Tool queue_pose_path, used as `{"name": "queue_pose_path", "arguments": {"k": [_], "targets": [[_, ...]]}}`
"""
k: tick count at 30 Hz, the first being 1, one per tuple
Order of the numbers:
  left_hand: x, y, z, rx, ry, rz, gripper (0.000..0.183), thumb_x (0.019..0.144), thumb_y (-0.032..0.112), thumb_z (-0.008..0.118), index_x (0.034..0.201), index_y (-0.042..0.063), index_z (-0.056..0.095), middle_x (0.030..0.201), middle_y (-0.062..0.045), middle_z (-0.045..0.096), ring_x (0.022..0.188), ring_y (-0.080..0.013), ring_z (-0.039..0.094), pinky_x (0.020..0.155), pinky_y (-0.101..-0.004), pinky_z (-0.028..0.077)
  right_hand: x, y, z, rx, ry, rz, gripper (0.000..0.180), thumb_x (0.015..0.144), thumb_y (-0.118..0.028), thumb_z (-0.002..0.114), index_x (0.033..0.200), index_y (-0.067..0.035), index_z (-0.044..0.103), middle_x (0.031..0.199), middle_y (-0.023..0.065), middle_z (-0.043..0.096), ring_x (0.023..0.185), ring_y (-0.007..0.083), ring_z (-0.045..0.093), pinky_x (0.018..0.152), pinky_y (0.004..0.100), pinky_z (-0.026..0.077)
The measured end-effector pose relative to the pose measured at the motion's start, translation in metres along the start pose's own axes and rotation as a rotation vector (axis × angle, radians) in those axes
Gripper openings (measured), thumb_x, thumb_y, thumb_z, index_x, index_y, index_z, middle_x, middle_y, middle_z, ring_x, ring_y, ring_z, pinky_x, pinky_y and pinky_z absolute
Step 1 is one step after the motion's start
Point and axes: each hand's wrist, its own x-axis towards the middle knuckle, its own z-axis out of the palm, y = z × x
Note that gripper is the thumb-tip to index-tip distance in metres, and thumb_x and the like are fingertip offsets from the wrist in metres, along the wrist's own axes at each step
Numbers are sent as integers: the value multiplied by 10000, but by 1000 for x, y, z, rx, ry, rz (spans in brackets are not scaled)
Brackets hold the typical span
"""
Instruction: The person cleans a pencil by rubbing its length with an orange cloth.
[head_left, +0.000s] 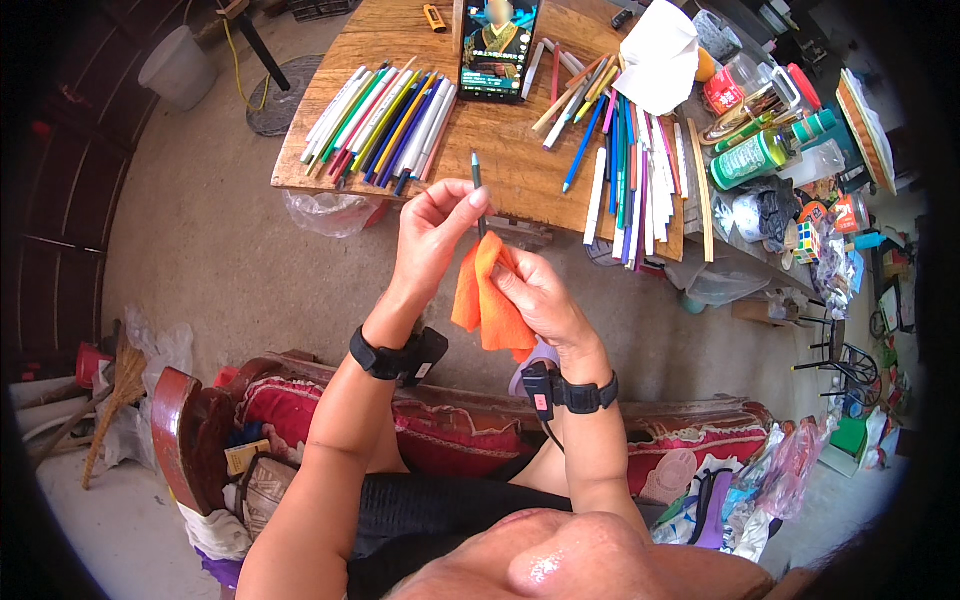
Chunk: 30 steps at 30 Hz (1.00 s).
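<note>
Between the thumb and fingers of my left hand (442, 229) a dark green colored pencil (476, 171) stands nearly upright, its tip pointing up. My right hand (536, 292) grips an orange cloth (486, 300), which wraps around or touches the pencil's lower end; that end is hidden. Both hands are in front of the near edge of a wooden table (495, 157). On its left side a row of markers and colored pencils (386, 124) lies side by side. To the right a looser pile of markers and pencils (637, 180) reaches over the table's edge.
A phone (499, 52) stands upright at the back, with a yellow lighter (434, 19) beside it. White paper (660, 56) lies by the right pile. A cluttered side surface holds a green bottle (750, 160) and a Rubik's cube (807, 242). Behind my arms is a red-cushioned wooden bench (457, 435).
</note>
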Motion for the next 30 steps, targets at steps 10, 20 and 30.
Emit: {"name": "queue_pose_path", "arguments": {"k": [10, 20, 30], "targets": [[-3, -1, 1, -22, -164, -92, 98, 878, 102, 620, 934, 23, 637, 951, -75, 671, 874, -107, 610, 823, -263, 473, 1, 0, -4, -31, 49, -114, 274, 970, -220, 487, 1144, -17, 543, 1004, -9, 562, 889, 46, 511, 794, 214, 443], [-5, -4, 11, 90, -82, -26, 193, 940, 215, 539, 967, 27, 572, 899, -24, 617, 820, -86, 579, 761, -246, 466, 2, -3, -13, 46, 309, -390, 313, 975, -254, 468, 1142, -1, 544, 1023, 21, 598, 923, 85, 550, 811, 229, 455], [-15, -9, 20, 470, -313, -109, 223, 928, 211, 560, 937, -10, 589, 826, -18, 615, 744, -75, 590, 652, -217, 474, 1, -3, -25, 156, 658, -627, 313, 981, -292, 452, 1143, -36, 530, 1000, 12, 580, 876, 81, 546, 773, 236, 464]]}}
